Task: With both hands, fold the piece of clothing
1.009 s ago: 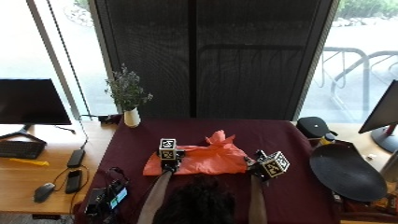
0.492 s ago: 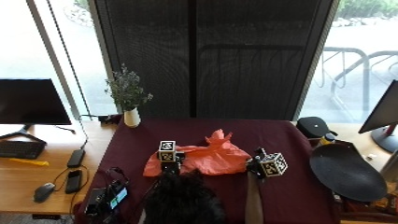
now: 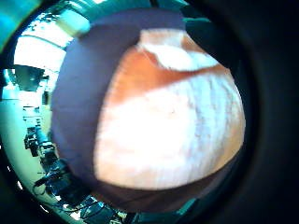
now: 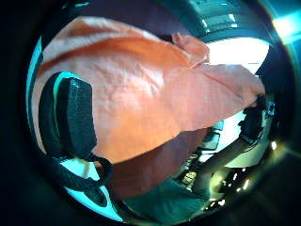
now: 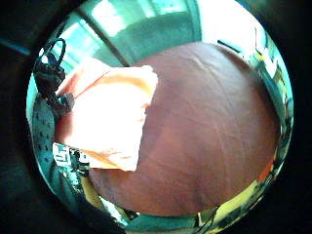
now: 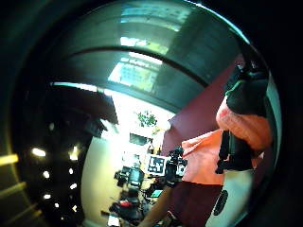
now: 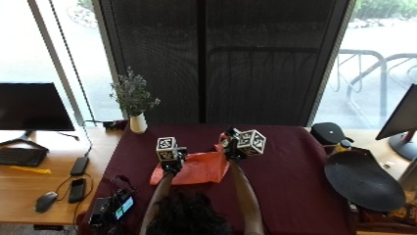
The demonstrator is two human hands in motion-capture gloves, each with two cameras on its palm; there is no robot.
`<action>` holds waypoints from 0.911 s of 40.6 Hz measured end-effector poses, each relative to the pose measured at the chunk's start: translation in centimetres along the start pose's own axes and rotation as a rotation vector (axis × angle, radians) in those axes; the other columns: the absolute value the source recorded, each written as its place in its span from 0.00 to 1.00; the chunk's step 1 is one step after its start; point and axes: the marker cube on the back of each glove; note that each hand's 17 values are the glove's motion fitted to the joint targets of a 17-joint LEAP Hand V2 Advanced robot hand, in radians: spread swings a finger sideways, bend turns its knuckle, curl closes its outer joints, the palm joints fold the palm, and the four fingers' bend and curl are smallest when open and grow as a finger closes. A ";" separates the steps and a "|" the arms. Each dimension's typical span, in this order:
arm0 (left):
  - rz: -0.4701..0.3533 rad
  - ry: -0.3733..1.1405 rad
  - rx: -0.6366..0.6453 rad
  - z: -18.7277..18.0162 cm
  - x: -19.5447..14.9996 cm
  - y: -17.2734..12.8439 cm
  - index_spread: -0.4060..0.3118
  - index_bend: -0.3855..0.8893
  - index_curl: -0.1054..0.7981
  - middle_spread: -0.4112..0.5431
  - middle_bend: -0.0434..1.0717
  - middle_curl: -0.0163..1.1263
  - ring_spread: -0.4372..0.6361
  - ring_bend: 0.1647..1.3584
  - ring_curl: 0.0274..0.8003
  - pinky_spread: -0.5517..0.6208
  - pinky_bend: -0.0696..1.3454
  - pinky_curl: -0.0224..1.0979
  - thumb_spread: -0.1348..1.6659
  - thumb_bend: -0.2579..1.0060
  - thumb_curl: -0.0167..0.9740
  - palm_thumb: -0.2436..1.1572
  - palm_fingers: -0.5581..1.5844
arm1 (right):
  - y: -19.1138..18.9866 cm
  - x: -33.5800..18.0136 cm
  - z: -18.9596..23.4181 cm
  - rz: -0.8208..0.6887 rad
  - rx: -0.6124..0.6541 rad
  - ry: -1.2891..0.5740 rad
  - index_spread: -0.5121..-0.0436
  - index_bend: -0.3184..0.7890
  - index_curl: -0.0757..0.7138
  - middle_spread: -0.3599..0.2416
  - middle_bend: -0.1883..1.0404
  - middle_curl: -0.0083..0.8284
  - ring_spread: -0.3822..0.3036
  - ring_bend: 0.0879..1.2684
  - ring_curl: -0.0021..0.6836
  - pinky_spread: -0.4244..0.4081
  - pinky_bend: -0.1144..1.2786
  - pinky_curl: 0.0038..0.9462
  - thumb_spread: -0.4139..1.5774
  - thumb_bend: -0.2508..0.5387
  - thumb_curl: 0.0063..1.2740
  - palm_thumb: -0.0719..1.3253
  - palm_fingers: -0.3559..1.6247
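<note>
The orange garment lies in the middle of the bench, which is covered in a dark red cloth, right in front of the seated person. One side of it is lifted off the cloth and drawn over toward the other. The right hand has its grip clamped on that raised edge: the right thumb side palm view shows orange fabric bunched between a black-gloved thumb and fingers. The left hand sits on the opposite edge of the garment, low against the bench; its palm views are filled with orange fabric, with a gloved finger lying on the fabric, but whether that grip is closed on it I cannot tell.

Farther back, a white vase of dried flowers stands at the bench's far left corner. A round black tray rests off to the right. On the wooden desk to the left are a monitor, a keyboard and a mouse.
</note>
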 end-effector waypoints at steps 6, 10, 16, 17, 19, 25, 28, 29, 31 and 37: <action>-0.037 -0.096 0.152 -8.0 -3.1 1.3 0.42 0.43 0.55 0.44 0.22 0.35 0.61 0.27 0.42 0.75 0.36 0.32 0.94 0.24 0.21 0.36 0.42 | -0.9 -6.9 6.9 -0.363 0.068 0.065 0.49 0.42 0.55 0.29 0.27 0.40 0.16 0.32 0.57 0.15 0.52 0.36 0.55 0.30 0.44 0.83 0.73; -0.060 -0.087 0.205 -9.4 -5.9 -0.3 0.42 0.42 0.55 0.43 0.23 0.35 0.60 0.27 0.41 0.75 0.35 0.32 0.94 0.25 0.23 0.39 0.43 | 0.5 -10.1 11.0 -0.470 0.004 0.106 0.48 0.43 0.55 0.29 0.27 0.40 0.16 0.31 0.57 0.16 0.51 0.36 0.53 0.29 0.45 0.83 0.73; -0.090 -0.054 0.217 -9.8 -8.8 -0.4 0.41 0.42 0.55 0.41 0.23 0.36 0.59 0.27 0.41 0.74 0.33 0.32 0.94 0.28 0.25 0.44 0.44 | 6.2 -14.7 12.0 -0.552 -0.108 0.150 0.48 0.43 0.57 0.29 0.27 0.40 0.15 0.29 0.58 0.15 0.50 0.36 0.51 0.28 0.47 0.83 0.73; -0.094 -0.052 0.221 -9.9 -9.2 -0.1 0.41 0.42 0.55 0.41 0.22 0.37 0.58 0.27 0.41 0.74 0.33 0.32 0.94 0.28 0.25 0.44 0.44 | 6.9 -14.8 12.8 -0.542 -0.148 0.165 0.48 0.43 0.57 0.29 0.27 0.40 0.15 0.29 0.58 0.15 0.49 0.36 0.51 0.28 0.47 0.83 0.73; -0.102 -0.049 0.229 -10.0 -10.0 0.5 0.41 0.42 0.54 0.41 0.22 0.37 0.58 0.27 0.41 0.74 0.32 0.32 0.94 0.29 0.26 0.45 0.44 | 8.1 -14.9 14.9 -0.541 -0.220 0.192 0.48 0.43 0.57 0.29 0.27 0.40 0.15 0.29 0.58 0.15 0.49 0.36 0.51 0.29 0.47 0.83 0.73; -0.123 -0.050 0.236 -9.4 -11.7 2.4 0.40 0.42 0.54 0.40 0.22 0.37 0.58 0.26 0.40 0.74 0.31 0.32 0.94 0.30 0.27 0.48 0.45 | 11.0 -14.4 21.0 -0.651 -0.316 0.240 0.47 0.43 0.58 0.29 0.27 0.40 0.14 0.28 0.58 0.15 0.49 0.37 0.50 0.28 0.48 0.83 0.73; -0.108 -0.036 0.222 -8.0 -12.3 1.7 0.40 0.42 0.54 0.40 0.21 0.37 0.57 0.26 0.40 0.74 0.31 0.32 0.94 0.30 0.28 0.49 0.45 | 12.6 -13.8 22.9 -0.688 -0.387 0.246 0.47 0.43 0.58 0.29 0.27 0.40 0.14 0.28 0.59 0.15 0.49 0.37 0.50 0.28 0.49 0.83 0.74; -0.107 -0.032 0.218 -7.6 -12.4 1.5 0.40 0.42 0.54 0.40 0.21 0.37 0.57 0.26 0.40 0.74 0.31 0.32 0.94 0.30 0.28 0.49 0.45 | 13.1 -13.5 23.3 -0.692 -0.424 0.252 0.47 0.43 0.58 0.29 0.27 0.40 0.14 0.28 0.59 0.15 0.49 0.37 0.50 0.28 0.49 0.83 0.74; -0.112 -0.024 0.207 -7.4 -12.3 1.7 0.40 0.42 0.54 0.40 0.21 0.37 0.57 0.26 0.40 0.74 0.31 0.32 0.93 0.30 0.28 0.50 0.45 | 13.8 -12.9 23.9 -0.704 -0.503 0.266 0.47 0.43 0.59 0.29 0.27 0.40 0.14 0.28 0.59 0.15 0.48 0.37 0.50 0.29 0.49 0.83 0.74; -0.107 -0.012 0.201 -6.6 -12.0 1.7 0.40 0.42 0.53 0.40 0.21 0.37 0.57 0.26 0.40 0.74 0.30 0.33 0.93 0.31 0.29 0.51 0.45 | 15.2 -12.1 24.1 -0.957 -0.943 -0.021 0.46 0.42 0.58 0.29 0.24 0.38 0.15 0.26 0.58 0.18 0.49 0.38 0.53 0.30 0.49 0.84 0.69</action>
